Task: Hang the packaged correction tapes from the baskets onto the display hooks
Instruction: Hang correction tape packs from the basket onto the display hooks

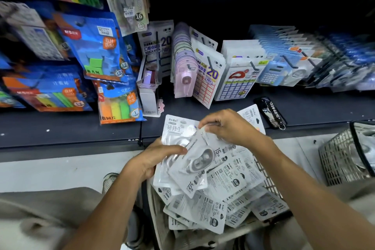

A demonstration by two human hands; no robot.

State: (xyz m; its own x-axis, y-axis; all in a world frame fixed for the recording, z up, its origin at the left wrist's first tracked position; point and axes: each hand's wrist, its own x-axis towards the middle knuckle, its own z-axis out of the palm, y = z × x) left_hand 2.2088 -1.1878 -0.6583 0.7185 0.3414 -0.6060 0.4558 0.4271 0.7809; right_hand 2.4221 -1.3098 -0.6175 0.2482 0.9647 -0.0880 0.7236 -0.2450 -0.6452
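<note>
1. White packaged correction tapes (205, 195) lie heaped in a basket (269, 186) low in the middle of the view, right under both hands.
2. The left hand (154, 160) clasps a small fanned stack of these packs (182, 160) above the heap, thumb pressed across the front pack.
3. The right hand (227, 128) pinches the top edge of the front pack between thumb and fingertips, fingers curled together.
4. Behind the hands runs a dark shelf ledge (60, 130); a black key tag (272, 112) with white digits lies on it just right of the right hand.
5. Another white pack (251, 117) shows behind the right hand, partly hidden by it.
6. Above the ledge, display hooks (253, 66) carry crowded goods: purple correction-tape cards (183, 63), label sticker packs (209, 75), blue calculators (272, 73).
7. Blue and orange packets of coloured blocks (97, 46) hang at the left, reaching down near the ledge.
8. A second mesh basket (343, 158) stands on the pale floor at the right, well apart from the hands, with shiny packs inside.
9. A grey shoe (109, 180) shows just left of the first basket.
</note>
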